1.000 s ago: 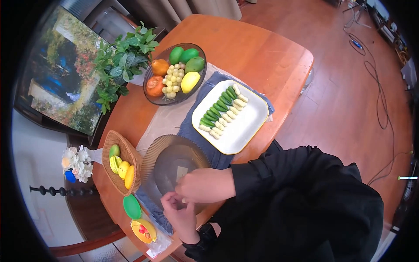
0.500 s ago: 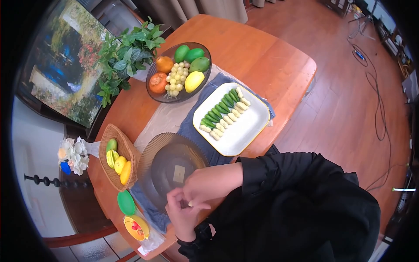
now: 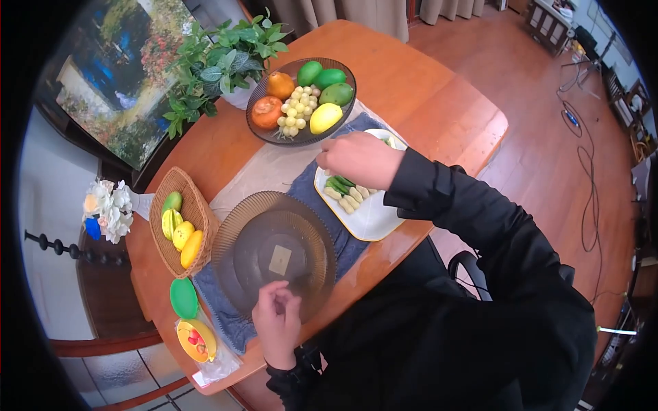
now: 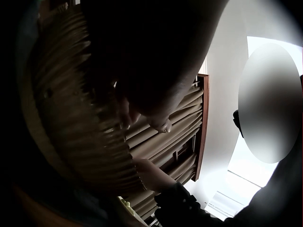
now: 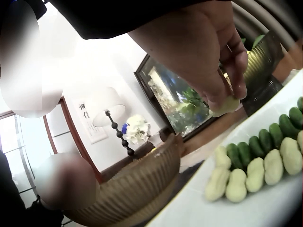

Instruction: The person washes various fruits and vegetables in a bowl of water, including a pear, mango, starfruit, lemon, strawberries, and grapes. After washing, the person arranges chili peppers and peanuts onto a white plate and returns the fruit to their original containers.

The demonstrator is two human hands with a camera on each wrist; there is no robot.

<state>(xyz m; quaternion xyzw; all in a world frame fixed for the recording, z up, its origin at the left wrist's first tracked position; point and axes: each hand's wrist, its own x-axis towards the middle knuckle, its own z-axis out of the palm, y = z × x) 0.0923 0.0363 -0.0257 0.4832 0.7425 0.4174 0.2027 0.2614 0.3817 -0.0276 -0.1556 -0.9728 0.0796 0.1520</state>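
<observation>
My right hand (image 3: 360, 159) is over the white tray (image 3: 373, 222), its fingertips near the far rim. In the right wrist view the thumb and fingers pinch a pale peanut (image 5: 225, 107) above the tray; the hand hides it in the head view. Rows of green peppers (image 5: 265, 139) and pale peanuts (image 5: 255, 175) lie side by side in the tray. My left hand (image 3: 275, 320) hovers at the near rim of the brown ribbed glass bowl (image 3: 236, 240), fingers loosely bent, nothing showing between them. A square label lies on the bowl's bottom.
A dark bowl of fruit (image 3: 299, 140) stands at the back. To the left are a wicker basket (image 3: 208, 222) with fruit, a green lid (image 3: 184, 298) and a yellow cup (image 3: 185, 335) with small red things. A blue cloth (image 3: 353, 252) lies under bowl and tray.
My right hand has left the left hand above the glass bowl and moved away and to the right, over the tray. The left hand has stayed near the bowl's rim.
</observation>
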